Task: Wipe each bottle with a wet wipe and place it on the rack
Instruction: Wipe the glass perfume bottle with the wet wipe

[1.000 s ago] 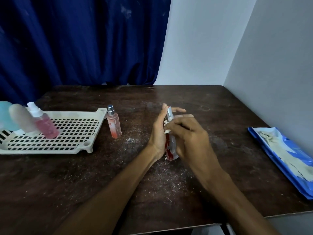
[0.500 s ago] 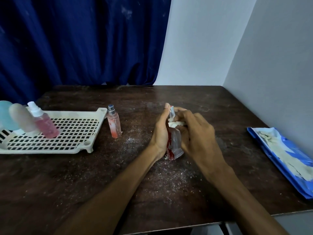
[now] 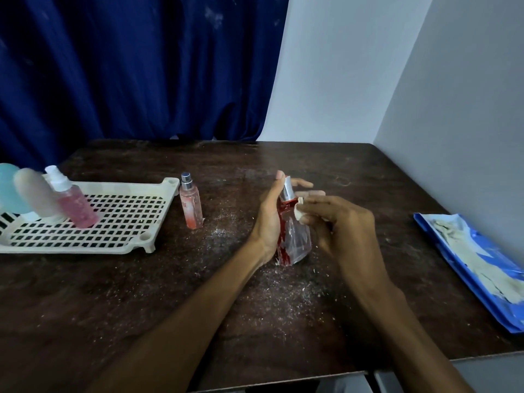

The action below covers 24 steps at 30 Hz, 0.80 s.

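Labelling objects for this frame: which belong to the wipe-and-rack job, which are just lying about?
Job: clear bottle in left hand; wipe pinched by right hand; peach bottle beside the rack; pink bottle, beige bottle, blue bottle on it; wipes pack.
Lying about: white crumbs on table; blue curtain.

Plain indoor room corner, dark worn wooden table [image 3: 141,307], blue curtain [image 3: 127,66] behind, bare white walls [image 3: 326,66]
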Tool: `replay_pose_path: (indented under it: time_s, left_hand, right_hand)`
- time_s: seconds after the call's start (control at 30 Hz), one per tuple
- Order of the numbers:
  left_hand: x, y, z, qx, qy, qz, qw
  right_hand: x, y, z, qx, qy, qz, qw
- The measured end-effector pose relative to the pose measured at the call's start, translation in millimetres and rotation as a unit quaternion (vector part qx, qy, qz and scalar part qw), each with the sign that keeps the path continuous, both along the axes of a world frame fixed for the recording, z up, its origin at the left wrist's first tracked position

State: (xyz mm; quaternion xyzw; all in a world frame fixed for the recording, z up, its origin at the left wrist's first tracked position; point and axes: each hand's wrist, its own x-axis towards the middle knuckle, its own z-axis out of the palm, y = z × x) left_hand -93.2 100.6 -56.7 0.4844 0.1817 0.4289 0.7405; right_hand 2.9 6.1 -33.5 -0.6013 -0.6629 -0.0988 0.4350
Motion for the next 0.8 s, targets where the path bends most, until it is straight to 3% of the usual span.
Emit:
replay_pose_path:
  time_s: [0.2, 0.7, 0.8]
  left_hand:
    - [2.0, 2.5, -3.7, 0.021, -0.004, -0.002, 1.000]
    - [3.4, 3.1, -5.6, 0.032, -0.018, -0.015, 0.999]
    - [4.0, 2.0, -4.7, 0.025, -0.024, -0.017, 0.999]
  right_hand:
    - [-4.2, -1.1, -0.1, -0.040, 0.017, -0.011, 0.999]
    - [-5.9, -14.1, -36.0, 0.042, -0.015, -0.055, 0.998]
    - [-2.6, -11.7, -36.2, 0.040, 0.026, -0.058, 0.997]
